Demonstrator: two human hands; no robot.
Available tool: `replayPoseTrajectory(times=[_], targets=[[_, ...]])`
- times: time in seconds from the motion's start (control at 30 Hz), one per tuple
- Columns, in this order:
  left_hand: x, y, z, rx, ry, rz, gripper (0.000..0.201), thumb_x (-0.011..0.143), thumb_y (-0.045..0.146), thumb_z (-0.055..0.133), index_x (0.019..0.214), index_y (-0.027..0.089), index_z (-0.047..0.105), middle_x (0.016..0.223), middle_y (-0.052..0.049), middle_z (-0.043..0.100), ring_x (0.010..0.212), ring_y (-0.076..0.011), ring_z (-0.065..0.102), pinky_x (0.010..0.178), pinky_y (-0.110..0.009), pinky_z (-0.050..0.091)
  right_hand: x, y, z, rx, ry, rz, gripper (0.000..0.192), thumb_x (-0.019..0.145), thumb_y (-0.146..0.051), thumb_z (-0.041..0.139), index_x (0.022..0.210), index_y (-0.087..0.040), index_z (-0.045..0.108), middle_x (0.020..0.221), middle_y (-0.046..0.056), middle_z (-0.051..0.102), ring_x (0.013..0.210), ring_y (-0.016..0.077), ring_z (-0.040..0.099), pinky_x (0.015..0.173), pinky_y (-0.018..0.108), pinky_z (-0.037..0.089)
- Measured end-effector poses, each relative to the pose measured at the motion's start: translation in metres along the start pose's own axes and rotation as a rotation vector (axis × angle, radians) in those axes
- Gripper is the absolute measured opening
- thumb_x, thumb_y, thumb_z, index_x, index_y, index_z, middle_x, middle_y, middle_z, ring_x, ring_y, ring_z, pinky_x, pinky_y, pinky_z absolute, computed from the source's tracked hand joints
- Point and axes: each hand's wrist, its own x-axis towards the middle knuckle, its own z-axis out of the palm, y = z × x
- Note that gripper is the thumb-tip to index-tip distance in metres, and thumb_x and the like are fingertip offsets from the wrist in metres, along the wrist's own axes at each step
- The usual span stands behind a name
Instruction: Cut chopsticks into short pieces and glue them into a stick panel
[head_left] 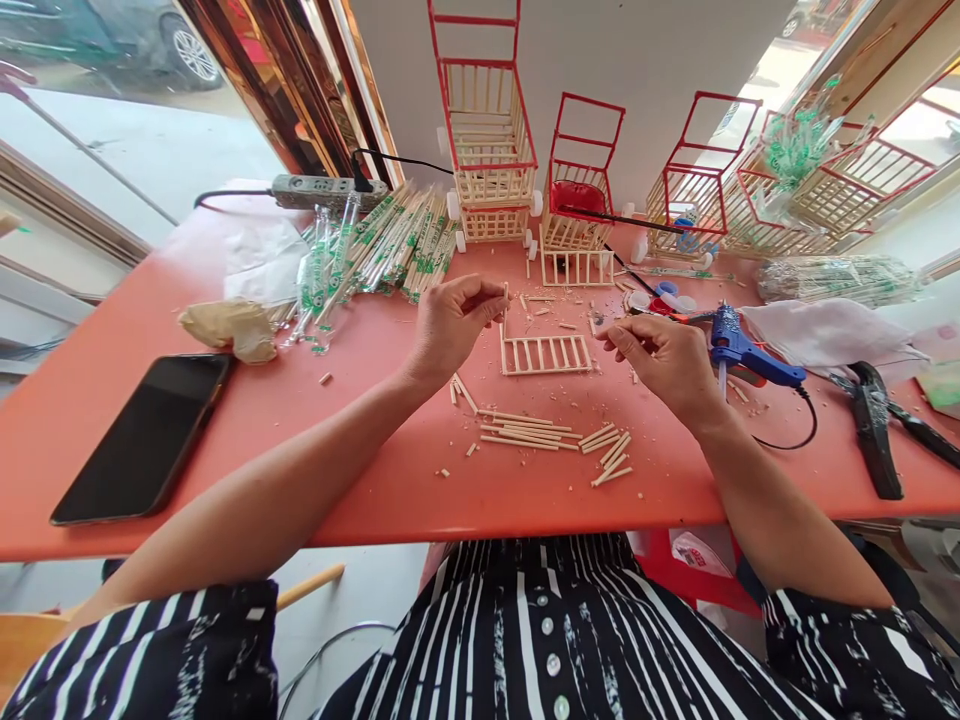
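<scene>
My left hand (461, 320) pinches the upper end of a thin wooden stick (504, 325). That stick stands at the left corner of a small ladder-like frame (547, 370) of wooden sticks on the table. To the right of the frame is my right hand (660, 360), its thumb and fingers pressed together. A small pale bit shows at those fingertips, but I cannot make out whether they hold it. Below the frame lie several long loose sticks (525, 430) and a group of shorter cut sticks (613, 455).
A blue glue gun (739, 345) stands right of my right hand, near black-handled pliers (876, 430). Small stick-built carts (491, 130) line the back. Wrapped sticks (397, 240), a power strip (315, 190) and a phone (146, 435) are on the left. Wood scraps litter the red table (360, 460).
</scene>
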Motion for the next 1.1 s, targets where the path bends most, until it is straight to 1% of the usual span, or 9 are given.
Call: replayPoseTrajectory(times=[0.3, 0.67, 1.1], targets=[[-0.0005, 0.0027, -0.0008, -0.013, -0.004, -0.054, 0.013, 0.079, 0.009, 0.072, 0.071, 0.019, 0.072, 0.064, 0.001, 0.069, 0.059, -0.0105, 0.066, 0.058, -0.022, 0.053, -0.0001, -0.0033, -0.0015, 0.005, -0.013, 0.015, 0.034, 0.101, -0.043, 0.06, 0.09, -0.018, 0.082, 0.088, 0.009, 0.081, 0.072, 0.0185, 0.071, 0.064, 0.03, 0.053], [-0.0018, 0.0026, -0.0013, -0.019, 0.001, -0.045, 0.009, 0.078, 0.012, 0.072, 0.072, 0.019, 0.072, 0.064, 0.001, 0.07, 0.059, -0.011, 0.067, 0.058, -0.022, 0.055, -0.0012, -0.0031, -0.0001, -0.001, -0.01, 0.005, 0.03, 0.099, -0.036, 0.06, 0.087, -0.018, 0.081, 0.085, 0.008, 0.08, 0.072, 0.0169, 0.071, 0.064, 0.029, 0.051], [-0.0028, 0.0041, -0.003, -0.008, 0.011, -0.042, 0.009, 0.079, 0.016, 0.071, 0.071, 0.02, 0.071, 0.062, 0.001, 0.069, 0.059, -0.011, 0.067, 0.059, -0.021, 0.056, -0.0007, -0.0043, -0.0006, -0.008, -0.024, 0.015, 0.032, 0.1, -0.039, 0.06, 0.087, -0.019, 0.081, 0.087, 0.009, 0.08, 0.072, 0.018, 0.071, 0.064, 0.03, 0.052]])
